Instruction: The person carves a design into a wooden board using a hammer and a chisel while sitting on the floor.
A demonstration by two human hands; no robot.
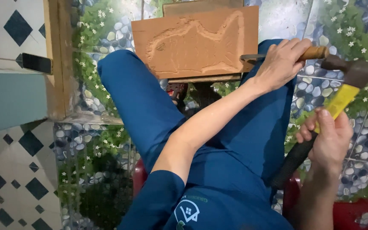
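Left hand grips wooden-handled steel chisel, blade on brown wooden board carved with a fish outline; right hand holds yellow-and-black-handled hammer.

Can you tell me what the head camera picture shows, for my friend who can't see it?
A person's left hand holds a wooden-handled chisel against a wooden board carved with a fish outline, while the right hand grips a hammer. The board rests on blue-trousered knees.

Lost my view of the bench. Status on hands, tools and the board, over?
Left hand grips chisel, blade at fish-carved board edge. Right hand holds hammer raised. Nothing between.
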